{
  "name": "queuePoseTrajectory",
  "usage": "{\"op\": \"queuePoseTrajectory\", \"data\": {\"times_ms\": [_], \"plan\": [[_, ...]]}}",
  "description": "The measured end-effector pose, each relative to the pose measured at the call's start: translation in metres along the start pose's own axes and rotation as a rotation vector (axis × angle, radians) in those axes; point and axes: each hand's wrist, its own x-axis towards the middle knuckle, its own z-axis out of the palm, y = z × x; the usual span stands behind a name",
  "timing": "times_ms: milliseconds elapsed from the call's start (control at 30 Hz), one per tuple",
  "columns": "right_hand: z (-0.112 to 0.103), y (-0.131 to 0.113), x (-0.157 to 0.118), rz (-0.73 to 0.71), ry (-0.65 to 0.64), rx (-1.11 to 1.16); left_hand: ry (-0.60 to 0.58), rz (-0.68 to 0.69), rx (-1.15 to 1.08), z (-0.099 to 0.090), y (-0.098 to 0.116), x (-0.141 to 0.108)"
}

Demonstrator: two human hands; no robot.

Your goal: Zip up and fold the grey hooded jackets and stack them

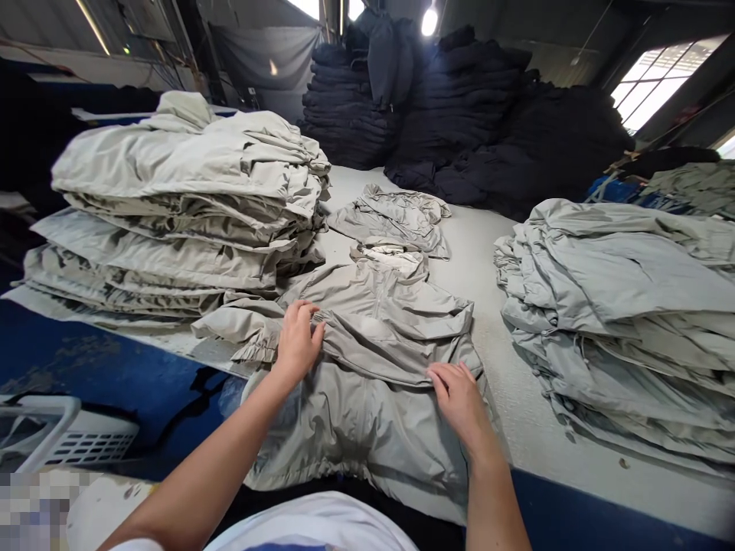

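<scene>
Two hands on a gray jacket (356,428) on the table (505,367): left hand (297,344) curled on a fold, right hand (459,402) open and flat. A big left pile (172,207) and right pile (620,321) of jackets alongside. One white basket (69,432) by the table, inside not clear.

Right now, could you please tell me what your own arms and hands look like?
The left forearm and right forearm are bare, and the left hand and right hand are ungloved; no watch or bracelet shows. A white short-sleeved top shows below, with a blue patch.
</scene>
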Motion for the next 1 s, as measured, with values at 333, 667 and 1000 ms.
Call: {"op": "queuePoseTrajectory", "data": {"times_ms": [333, 667, 1000], "plan": [[0.012, 0.039, 0.082, 0.294, -0.329, -0.361, -0.539, 0.180, 0.413, 0.035, -0.012, -0.017], [0.066, -0.021, 0.089, -0.022, -0.126, -0.315, -0.522, 0.347, 0.441, 0.070, 0.017, -0.014], [0.077, -0.009, 0.088, -0.013, -0.129, -0.373, -0.553, 0.237, 0.601, 0.005, 0.014, -0.009]]}}
